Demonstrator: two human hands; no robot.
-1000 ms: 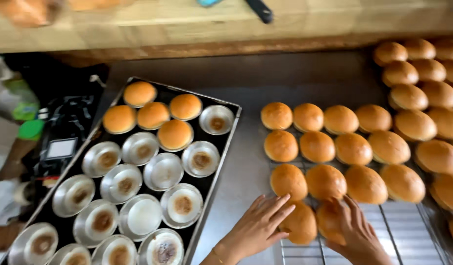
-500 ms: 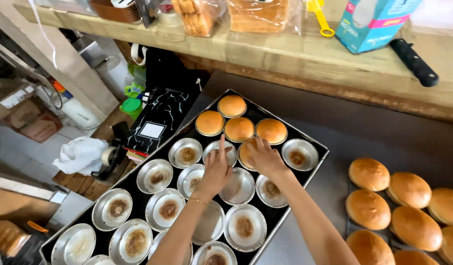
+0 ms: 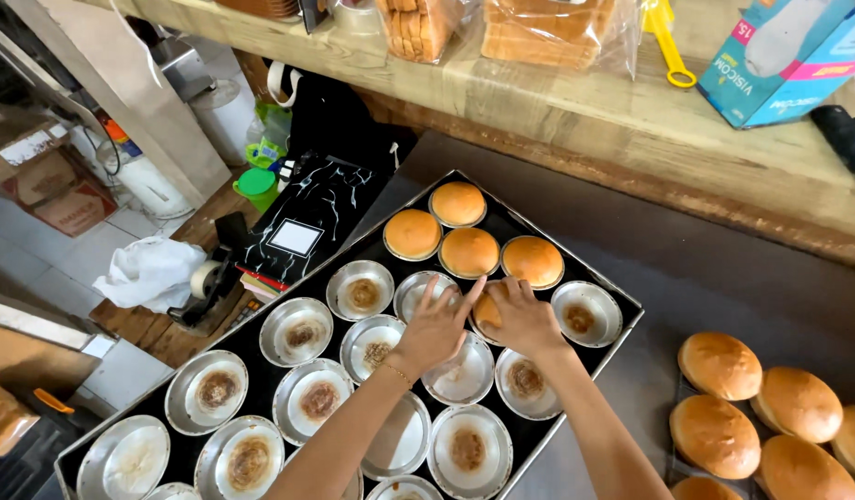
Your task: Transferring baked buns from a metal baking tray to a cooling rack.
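Observation:
A black baking tray (image 3: 622,310) holds many round metal moulds, most of them without buns, such as one (image 3: 361,291) with a brown baked mark. Several golden buns (image 3: 470,250) sit in moulds at the tray's far end. My right hand (image 3: 524,318) is closed over another bun (image 3: 486,309) in a mould in the tray's middle. My left hand (image 3: 436,326) rests beside it with fingers spread over the neighbouring mould, its fingertips touching that bun's edge.
More baked buns (image 3: 721,365) lie on a rack at the lower right. A wooden shelf (image 3: 575,93) behind the tray carries bagged bread, a yellow tool and a blue box. A black bag (image 3: 309,218), tape dispenser (image 3: 203,278) and white cloth (image 3: 148,272) lie left.
One second ago both hands were over the buns on the rack at the right. They have moved left onto the tray and now rest around a bun in a mould.

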